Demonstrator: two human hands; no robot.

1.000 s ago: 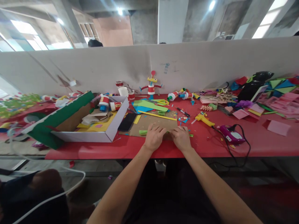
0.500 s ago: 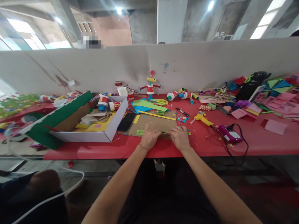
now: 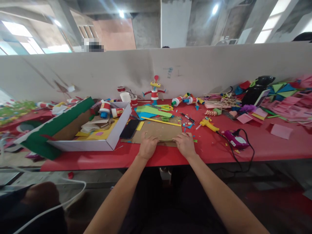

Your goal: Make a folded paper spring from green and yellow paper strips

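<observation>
A narrow green paper strip stretches between my hands, low over the near edge of a brown cardboard sheet. My left hand is closed on its left part, and my right hand pinches it farther right. A short green end sticks out past the right fingers. Just beyond the hands lie a long yellow paper strip, a green folded paper spring and green paper sheets. Yellow-handled scissors rest on the sheets.
To the left are a black phone and an open box of paper scraps. A paper-cup robot figure stands at the back. A yellow glue gun and a purple device with a black cord lie right. Someone's knee shows lower left.
My left hand has slid a little left, widening the gap between the hands. More of the strip shows between them, and its left end no longer shows past the left hand.
</observation>
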